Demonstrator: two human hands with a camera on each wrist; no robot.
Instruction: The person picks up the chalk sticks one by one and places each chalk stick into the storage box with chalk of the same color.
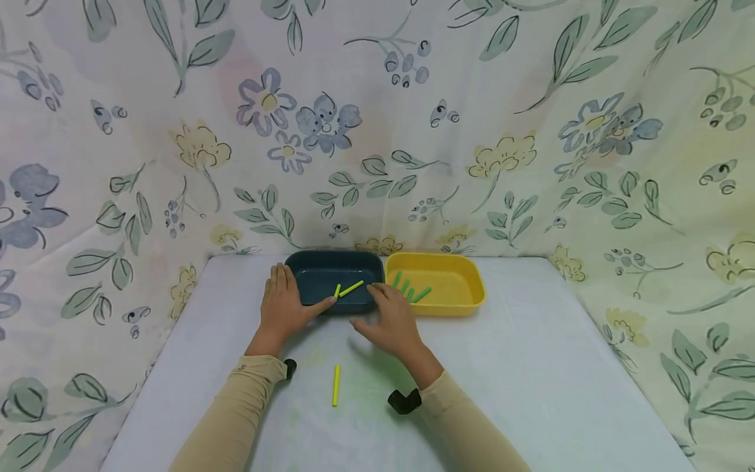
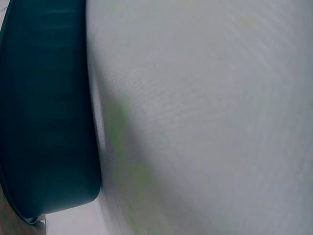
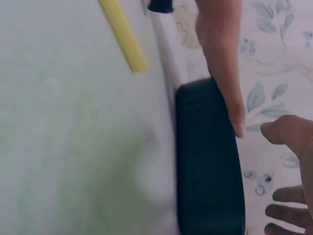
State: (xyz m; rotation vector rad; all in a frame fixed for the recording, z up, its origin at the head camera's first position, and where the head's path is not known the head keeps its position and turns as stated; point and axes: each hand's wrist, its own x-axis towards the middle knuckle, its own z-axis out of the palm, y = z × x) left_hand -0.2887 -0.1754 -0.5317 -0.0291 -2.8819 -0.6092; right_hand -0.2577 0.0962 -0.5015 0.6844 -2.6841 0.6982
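Observation:
In the head view my left hand (image 1: 284,306) rests on the left front corner of a dark blue tray (image 1: 318,265), its fingers along the left side and its thumb on the front rim. My right hand (image 1: 394,322) hovers at the tray's right front corner with fingers spread, holding nothing. Two yellow chalk sticks (image 1: 351,289) lie inside the blue tray. Another yellow chalk stick (image 1: 336,385) lies on the table between my forearms. The right wrist view shows my left thumb (image 3: 234,110) over the tray's rim, apart from my right hand (image 3: 293,171).
A yellow tray (image 1: 460,288) stands against the blue one on the right, with several green chalk sticks (image 1: 421,295) in it. Pale green smears mark the white table (image 1: 531,367). A floral cloth (image 1: 377,131) hangs behind and at both sides.

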